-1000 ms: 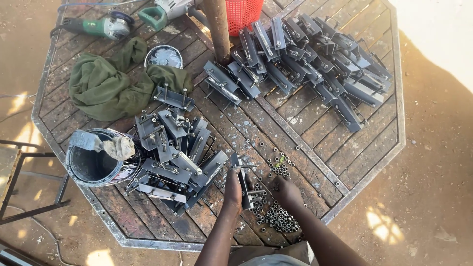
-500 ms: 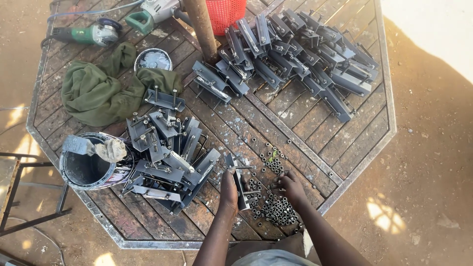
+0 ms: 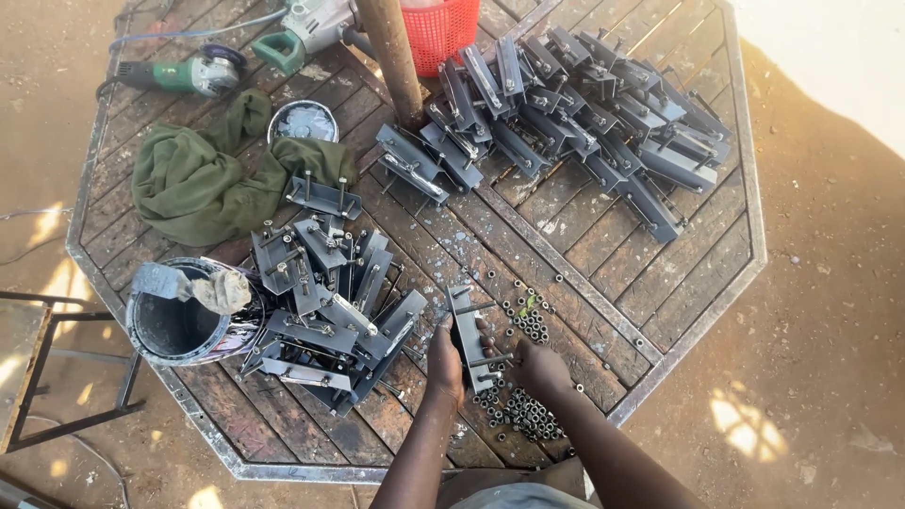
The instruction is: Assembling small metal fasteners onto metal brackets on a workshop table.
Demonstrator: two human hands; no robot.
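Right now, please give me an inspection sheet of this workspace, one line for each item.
Surface: octagonal table of worn wooden slats in a metal frame.
Job's things: flat metal bracket with bolts; loose nuts lie beside it.
Clutter: near pile of brackets, far pile of brackets, green cloth, bucket, red basket, round tin.
Grippers: left hand and right hand both hold the bracket.
Cables: grey cord from the green angle grinder.
Surroundings: sandy ground, metal frame at left, pole through the table.
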